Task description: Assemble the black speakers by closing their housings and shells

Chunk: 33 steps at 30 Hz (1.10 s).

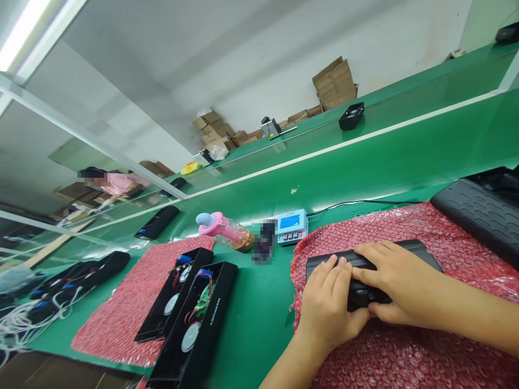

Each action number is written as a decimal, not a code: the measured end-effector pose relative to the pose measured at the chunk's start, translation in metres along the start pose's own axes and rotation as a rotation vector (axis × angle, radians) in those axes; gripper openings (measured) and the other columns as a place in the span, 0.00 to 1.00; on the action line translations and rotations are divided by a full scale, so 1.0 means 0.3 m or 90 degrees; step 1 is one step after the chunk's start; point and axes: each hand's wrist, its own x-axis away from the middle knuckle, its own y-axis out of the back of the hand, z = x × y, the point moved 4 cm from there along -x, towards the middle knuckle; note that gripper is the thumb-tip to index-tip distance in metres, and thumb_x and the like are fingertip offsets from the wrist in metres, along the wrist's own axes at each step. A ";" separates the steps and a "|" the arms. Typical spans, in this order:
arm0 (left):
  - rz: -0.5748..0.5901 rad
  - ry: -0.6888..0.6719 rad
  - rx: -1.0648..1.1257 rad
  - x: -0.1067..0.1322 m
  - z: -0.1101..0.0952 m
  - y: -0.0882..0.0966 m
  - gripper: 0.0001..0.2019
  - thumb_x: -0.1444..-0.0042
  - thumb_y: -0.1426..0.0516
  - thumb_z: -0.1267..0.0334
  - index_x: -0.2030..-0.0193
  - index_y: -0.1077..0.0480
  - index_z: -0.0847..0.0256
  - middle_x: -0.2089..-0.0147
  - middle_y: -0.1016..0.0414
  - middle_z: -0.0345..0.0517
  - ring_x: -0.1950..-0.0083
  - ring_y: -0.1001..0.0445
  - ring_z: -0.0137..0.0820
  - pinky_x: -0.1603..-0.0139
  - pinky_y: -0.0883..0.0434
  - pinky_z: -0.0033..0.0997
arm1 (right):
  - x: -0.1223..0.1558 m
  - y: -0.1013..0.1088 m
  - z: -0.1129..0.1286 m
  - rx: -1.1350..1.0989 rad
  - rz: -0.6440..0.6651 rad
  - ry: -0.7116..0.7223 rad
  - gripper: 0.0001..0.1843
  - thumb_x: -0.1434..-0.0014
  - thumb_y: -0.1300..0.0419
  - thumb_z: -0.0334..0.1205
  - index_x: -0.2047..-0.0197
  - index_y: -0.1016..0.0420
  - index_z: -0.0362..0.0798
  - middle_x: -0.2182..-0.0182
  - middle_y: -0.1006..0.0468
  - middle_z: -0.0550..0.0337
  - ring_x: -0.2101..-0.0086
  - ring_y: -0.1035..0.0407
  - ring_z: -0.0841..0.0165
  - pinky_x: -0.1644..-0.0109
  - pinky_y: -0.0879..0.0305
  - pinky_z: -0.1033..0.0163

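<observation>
A black plastic speaker case lies on a sheet of red bubble wrap at the right. My left hand is closed over its left end, fingers on top and thumb at the near side. Across its middle, my right hand grips it the same way, with the two thumbs almost meeting. My hands hide much of the case. To the left, two black speaker housings sit side by side with their insides exposed: round speakers, wires, blue parts and a green circuit board.
Beyond my hands stand a pale blue meter with a cable and a pink-lidded bottle lying tilted. Another black case rests at far right. White cables bunch at far left. A co-worker is at the back left.
</observation>
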 end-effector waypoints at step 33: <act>0.040 -0.003 0.033 -0.018 -0.001 0.007 0.22 0.49 0.43 0.56 0.48 0.32 0.63 0.52 0.23 0.49 0.51 0.27 0.46 0.53 0.28 0.46 | -0.003 0.008 0.006 0.021 -0.060 0.012 0.25 0.62 0.28 0.45 0.60 0.22 0.43 0.59 0.25 0.44 0.61 0.32 0.55 0.56 0.33 0.50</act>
